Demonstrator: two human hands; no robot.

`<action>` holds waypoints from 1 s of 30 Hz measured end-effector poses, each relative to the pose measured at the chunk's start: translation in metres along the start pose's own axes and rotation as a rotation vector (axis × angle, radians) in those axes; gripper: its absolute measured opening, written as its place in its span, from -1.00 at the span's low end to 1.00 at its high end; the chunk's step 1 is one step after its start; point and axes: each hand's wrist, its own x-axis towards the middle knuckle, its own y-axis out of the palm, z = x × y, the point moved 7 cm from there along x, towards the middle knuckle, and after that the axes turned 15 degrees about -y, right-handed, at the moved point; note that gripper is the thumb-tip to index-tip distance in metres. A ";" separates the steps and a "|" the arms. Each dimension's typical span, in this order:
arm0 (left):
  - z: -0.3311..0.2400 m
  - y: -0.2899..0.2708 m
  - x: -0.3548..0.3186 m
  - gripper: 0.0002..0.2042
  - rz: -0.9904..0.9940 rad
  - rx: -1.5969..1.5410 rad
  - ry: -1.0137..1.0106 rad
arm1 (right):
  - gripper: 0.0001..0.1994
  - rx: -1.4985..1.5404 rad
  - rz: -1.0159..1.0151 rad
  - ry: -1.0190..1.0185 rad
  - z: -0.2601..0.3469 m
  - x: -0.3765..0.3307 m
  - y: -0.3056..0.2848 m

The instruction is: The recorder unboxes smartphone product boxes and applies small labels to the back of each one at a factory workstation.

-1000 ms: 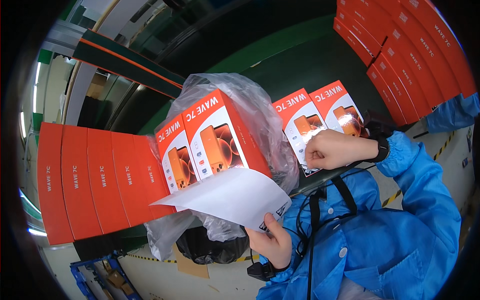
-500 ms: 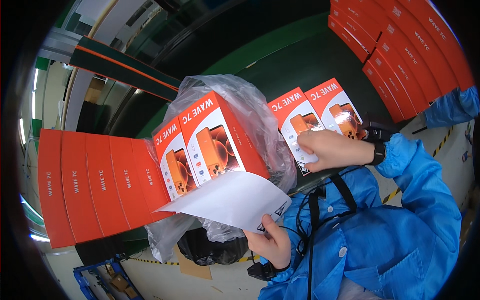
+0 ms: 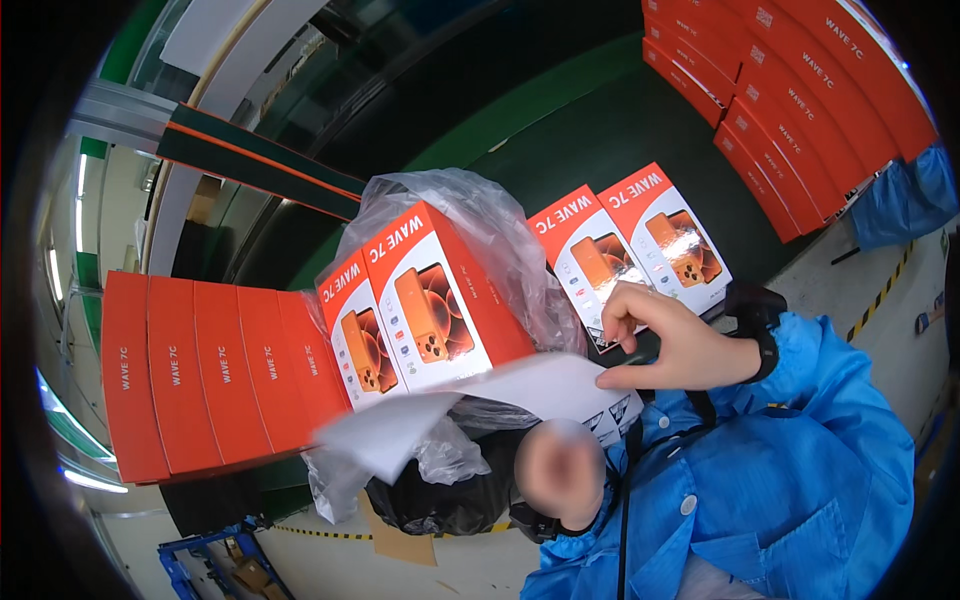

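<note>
Nearest of all, the left hand comes up out of a blue sleeve at the near corner of a white sheet of paper. The hand is too smeared to tell whether it grips the sheet or only props it from below. The sheet lies almost level across the front of the boxes, probably so that it can be read against them, and its left end is blurred. Just to the right, the right hand reaches in from the right with a black wristband at the wrist. It is bent sideways, the thumb tip touching the sheet's right edge and the forefinger hooked above it, so the hand is loose, not closed on anything. Behind the sheet two orange phone boxes stand tilted inside a crumpled clear plastic bag, faces toward the person, likely for checking. To the left a row of orange boxes stands spine-out, packed side by side. Farther right, two more boxes lie face up on the dark green surface. At the far right a long stack of orange boxes runs along its edge.
</note>
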 end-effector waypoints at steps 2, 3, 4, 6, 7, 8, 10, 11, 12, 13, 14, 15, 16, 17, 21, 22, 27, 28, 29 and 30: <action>-0.003 0.005 0.003 -0.84 -0.020 0.014 0.033 | -0.80 0.011 0.027 -0.092 0.015 -0.008 0.007; -0.006 0.010 0.003 -0.86 -0.020 0.024 0.037 | -0.79 0.023 0.055 -0.179 0.024 -0.011 0.009; -0.007 0.013 0.002 -0.88 -0.020 0.035 0.040 | -0.76 -0.090 0.088 -0.325 0.035 -0.011 0.009; -0.004 0.015 0.001 -0.88 -0.005 0.071 0.014 | -0.78 -0.126 0.084 -0.387 0.038 -0.015 0.008; -0.001 0.017 0.000 -0.89 0.009 0.105 -0.011 | -0.80 -0.163 0.083 -0.449 0.041 -0.018 0.008; -0.002 0.018 0.000 -0.89 -0.037 0.098 -0.040 | -0.80 -0.133 0.088 -0.429 0.040 -0.020 0.008; 0.000 0.018 -0.002 -0.89 -0.048 0.162 -0.028 | -0.81 -0.131 0.095 -0.426 0.040 -0.022 0.005; 0.000 0.019 -0.002 -0.88 -0.060 0.225 -0.016 | -0.81 -0.131 0.103 -0.423 0.040 -0.023 0.005; 0.000 0.020 -0.001 -0.88 -0.057 0.225 -0.017 | -0.81 -0.132 0.101 -0.421 0.038 -0.024 0.003; -0.001 0.024 0.000 -0.89 -0.042 0.264 0.003 | -0.82 -0.104 0.086 -0.394 0.035 -0.025 0.000; -0.001 0.028 0.001 -0.89 -0.026 0.303 0.024 | -0.83 -0.076 0.071 -0.367 0.033 -0.027 -0.004; -0.001 0.030 0.001 -0.89 -0.026 0.304 0.023 | -0.83 -0.074 0.071 -0.367 0.032 -0.027 -0.006; 0.000 0.033 0.002 -0.89 -0.028 0.308 0.025 | -0.84 -0.105 0.074 -0.368 0.033 -0.028 -0.009; 0.001 0.035 0.002 -0.90 -0.030 0.312 0.028 | -0.85 -0.136 0.077 -0.369 0.033 -0.029 -0.012; 0.004 0.048 0.004 -0.85 0.029 0.327 -0.033 | -0.87 -0.138 0.083 -0.316 0.032 -0.032 -0.025; -0.003 0.059 0.006 -0.80 0.069 0.416 0.062 | -0.87 -0.109 0.092 -0.259 0.027 -0.032 -0.028; 0.002 0.066 0.009 -0.84 0.040 0.767 0.106 | -0.90 -0.028 0.283 -0.147 0.020 -0.029 -0.039; 0.002 0.059 0.015 -0.85 -0.062 0.867 -0.016 | -0.90 -0.093 0.361 -0.089 0.012 -0.027 -0.045; 0.006 0.052 0.018 -0.85 -0.105 0.722 -0.036 | -0.89 -0.157 0.440 -0.030 0.003 -0.027 -0.051; 0.007 0.049 0.019 -0.84 -0.109 0.692 -0.043 | -0.85 -0.093 0.331 -0.028 -0.011 -0.029 -0.065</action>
